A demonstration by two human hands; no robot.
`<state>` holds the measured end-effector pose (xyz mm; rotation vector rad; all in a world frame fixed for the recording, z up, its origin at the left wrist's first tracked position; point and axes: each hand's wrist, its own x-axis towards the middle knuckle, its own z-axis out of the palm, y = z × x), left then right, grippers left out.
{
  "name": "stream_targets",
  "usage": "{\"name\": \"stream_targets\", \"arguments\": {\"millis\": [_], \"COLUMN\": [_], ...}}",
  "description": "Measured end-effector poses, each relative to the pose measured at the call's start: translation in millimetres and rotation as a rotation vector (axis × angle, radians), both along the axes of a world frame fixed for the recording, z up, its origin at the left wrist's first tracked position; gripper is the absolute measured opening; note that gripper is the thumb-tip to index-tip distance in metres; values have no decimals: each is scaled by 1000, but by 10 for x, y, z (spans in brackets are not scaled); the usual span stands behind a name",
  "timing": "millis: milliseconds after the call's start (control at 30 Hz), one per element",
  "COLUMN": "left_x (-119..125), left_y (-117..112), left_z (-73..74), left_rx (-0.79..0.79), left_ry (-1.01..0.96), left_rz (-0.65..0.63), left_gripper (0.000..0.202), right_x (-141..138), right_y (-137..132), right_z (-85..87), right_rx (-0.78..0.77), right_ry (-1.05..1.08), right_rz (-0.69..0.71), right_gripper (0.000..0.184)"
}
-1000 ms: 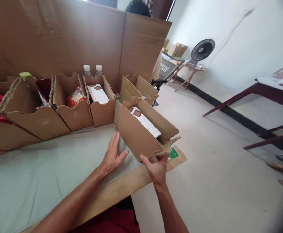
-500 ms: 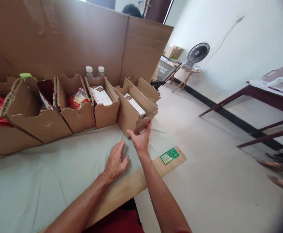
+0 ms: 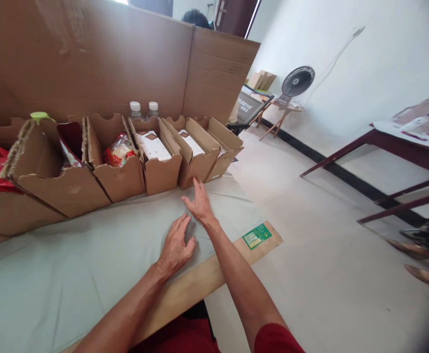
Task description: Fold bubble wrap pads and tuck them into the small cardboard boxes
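Note:
My right hand (image 3: 200, 202) is open, its fingertips at the lower front of a cardboard bin (image 3: 197, 169). Inside that bin stands a white box (image 3: 192, 142). My left hand (image 3: 176, 246) rests open on the pale green cloth (image 3: 126, 255), holding nothing. Left of the bin is another cardboard bin (image 3: 162, 177) with a white box (image 3: 153, 145); to its right stands the end bin (image 3: 222, 164), its contents mostly hidden. Further left, one bin (image 3: 120, 184) holds a clear and red food packet (image 3: 120, 151).
A tall cardboard panel (image 3: 126, 59) rises behind the bins, with two white-capped bottles (image 3: 135, 109) before it. A green label (image 3: 257, 236) is stuck on the table's wooden edge. Beyond are a folding chair (image 3: 249, 105), a fan (image 3: 298, 81), a dark red table (image 3: 402, 147) and a person's feet (image 3: 416, 249).
The bin my right hand gripped at an angle now sits straight in the row, further back and left. My right hand has let go and moved left; my left hand has stayed put.

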<state>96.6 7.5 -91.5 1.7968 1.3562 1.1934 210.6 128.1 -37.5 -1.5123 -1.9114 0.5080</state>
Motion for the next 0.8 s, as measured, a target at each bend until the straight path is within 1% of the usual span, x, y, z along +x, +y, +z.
{"name": "stream_targets", "arguments": {"millis": [67, 133, 167, 233, 267, 333, 400, 433, 500, 567, 633, 700, 733, 800], "left_x": [2, 12, 20, 33, 36, 19, -47, -104, -261, -455, -648, -801, -852, -895], "left_y": [-4, -5, -3, 7, 13, 15, -18, -56, -187, -381, -597, -777, -839, -896], "left_z": [-3, -2, -1, 2, 6, 22, 60, 89, 169, 270, 383, 497, 551, 642], "left_rx": [3, 8, 11, 16, 16, 13, 4, 1, -1, -12, -33, -54, -55, -49], "left_ry": [-3, -6, -7, -5, -1, 6, 10, 10, 5, -9, -33, -56, -66, -88], "left_rz": [2, 6, 8, 12, 16, 38, 82, 109, 169, 259, 372, 464, 485, 481], "left_gripper": [64, 64, 64, 64, 64, 61, 58, 56, 52, 47, 43, 43, 45, 53], "right_x": [-3, -32, -72, -220, -325, -565, -776, -842, -856, -684, -335, 143, 406, 923], "right_y": [-7, -62, -87, -89, -58, 55, 175, 208, 170, -33, -375, -771, -961, -1284], "right_z": [98, 247, 347, 604, 750, 1041, 1269, 1342, 1401, 1370, 1305, 1252, 1233, 1189], "right_rx": [-10, -7, 4, 42, 60, 70, 49, 38, 26, 22, 27, 46, 58, 104], "right_ry": [-3, 8, 19, -3, -58, -260, -450, -500, -527, -514, -466, -368, -325, -251], "right_rz": [21, 47, 66, 112, 133, 172, 190, 192, 177, 151, 154, 209, 244, 305], "right_gripper": [66, 51, 48, 53, 58, 62, 52, 44, 34, 30, 27, 22, 20, 22]}}
